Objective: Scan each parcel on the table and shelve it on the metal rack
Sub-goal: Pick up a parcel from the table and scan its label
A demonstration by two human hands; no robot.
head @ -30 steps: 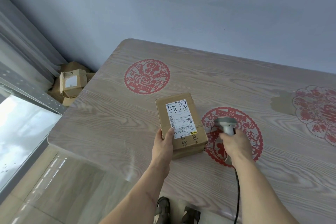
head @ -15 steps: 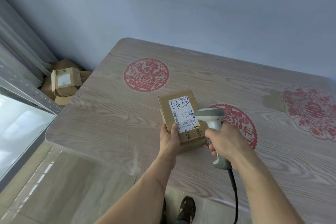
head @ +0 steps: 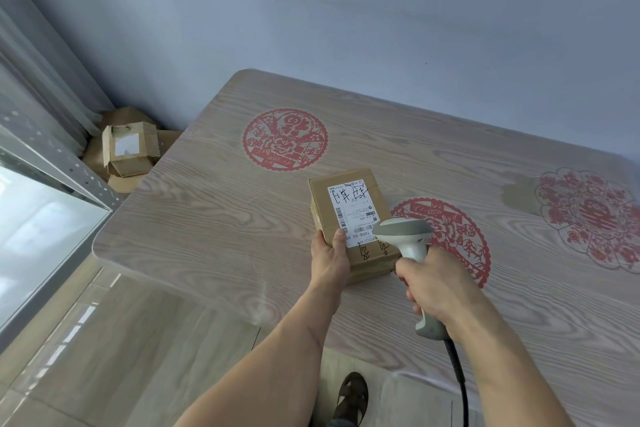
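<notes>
A brown cardboard parcel (head: pixel 346 194) with a white shipping label lies on the wooden table (head: pixel 207 218) near its front edge. My left hand (head: pixel 329 262) grips the parcel's near left corner, thumb on the label. My right hand (head: pixel 436 288) holds a grey handheld barcode scanner (head: pixel 403 230) by its handle. The scanner's head hovers over the parcel's near right corner and covers part of the label. A black cable hangs from the handle's base.
A metal rack's perforated rail (head: pixel 52 166) runs along the left edge. Opened cardboard boxes (head: pixel 128 152) sit on the floor by the table's left corner. Red paper-cut decorations (head: pixel 284 139) mark the tabletop. A wall stands behind the table.
My right hand lifted the scanner off the table and brought it left, over the parcel's near right corner. My left hand kept its hold on the parcel.
</notes>
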